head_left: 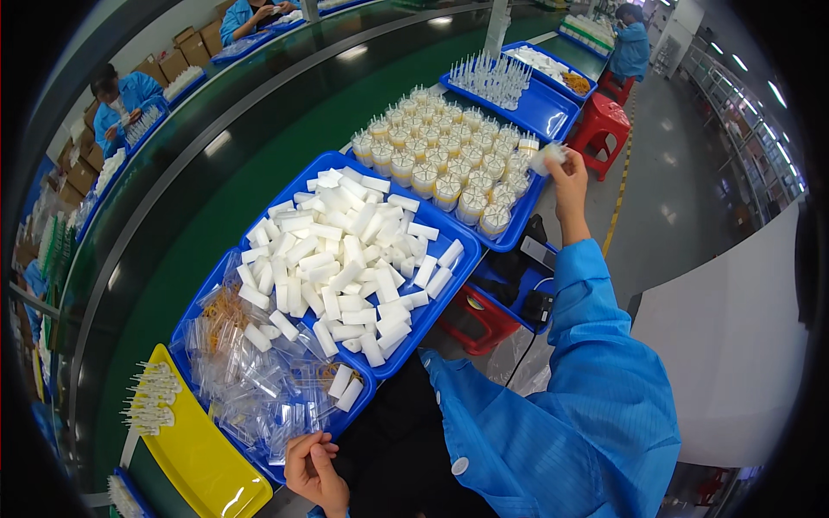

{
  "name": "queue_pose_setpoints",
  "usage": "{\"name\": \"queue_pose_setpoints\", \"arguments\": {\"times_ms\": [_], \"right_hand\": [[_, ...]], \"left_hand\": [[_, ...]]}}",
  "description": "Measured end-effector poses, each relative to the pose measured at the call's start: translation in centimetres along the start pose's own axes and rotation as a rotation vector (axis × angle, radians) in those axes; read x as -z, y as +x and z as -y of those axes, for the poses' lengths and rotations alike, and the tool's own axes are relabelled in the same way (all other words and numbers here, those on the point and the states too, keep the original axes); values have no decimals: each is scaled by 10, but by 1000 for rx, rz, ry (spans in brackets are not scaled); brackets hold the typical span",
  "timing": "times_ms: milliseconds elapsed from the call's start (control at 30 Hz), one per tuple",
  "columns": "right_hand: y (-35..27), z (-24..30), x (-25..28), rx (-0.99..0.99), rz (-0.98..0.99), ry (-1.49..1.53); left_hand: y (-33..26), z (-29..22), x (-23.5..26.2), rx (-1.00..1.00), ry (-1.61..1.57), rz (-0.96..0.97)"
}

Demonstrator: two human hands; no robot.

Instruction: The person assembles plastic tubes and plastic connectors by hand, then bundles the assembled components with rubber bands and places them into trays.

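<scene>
Hands apart: right hand (570, 168) holds white bundle (547, 157) beside tray (518, 226).

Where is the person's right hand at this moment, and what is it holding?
In the head view, the right hand is stretched out at upper right, at the right edge of the blue tray of round white cups, holding a small white piece.

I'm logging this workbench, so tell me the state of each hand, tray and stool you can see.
Right hand: stretched out, gripping a small white cylindrical piece at the tray's edge.
Left hand: low by the clear plastic bags, fingers curled, holding nothing visible.
Blue tray of white foam blocks: heaped full.
Blue tray of cream-topped cylinders: filled in upright rows.
Yellow tray: mostly bare.
Red plastic stool: unoccupied.
</scene>
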State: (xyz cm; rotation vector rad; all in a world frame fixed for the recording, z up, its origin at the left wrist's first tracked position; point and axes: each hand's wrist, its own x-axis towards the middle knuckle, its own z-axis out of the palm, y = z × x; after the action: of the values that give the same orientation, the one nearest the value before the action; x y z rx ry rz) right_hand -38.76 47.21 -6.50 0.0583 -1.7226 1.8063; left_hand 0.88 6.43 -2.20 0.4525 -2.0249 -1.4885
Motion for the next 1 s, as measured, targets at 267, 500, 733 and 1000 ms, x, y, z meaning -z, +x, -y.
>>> {"name": "queue_pose_setpoints", "arguments": {"times_ms": [267, 500, 733, 1000], "right_hand": [[-37, 44, -14, 108, -139, 61], [-215, 186, -116, 168, 1161, 310], [-170, 187, -119, 484, 1053, 130], [53, -9, 13, 115, 156, -1039]], "left_hand": [[4, -5, -1, -24, -19, 27], [25, -37, -30, -42, -164, 527], [26, -35, -35, 152, -573, 360], [20, -22, -27, 221, -487, 358]]}}
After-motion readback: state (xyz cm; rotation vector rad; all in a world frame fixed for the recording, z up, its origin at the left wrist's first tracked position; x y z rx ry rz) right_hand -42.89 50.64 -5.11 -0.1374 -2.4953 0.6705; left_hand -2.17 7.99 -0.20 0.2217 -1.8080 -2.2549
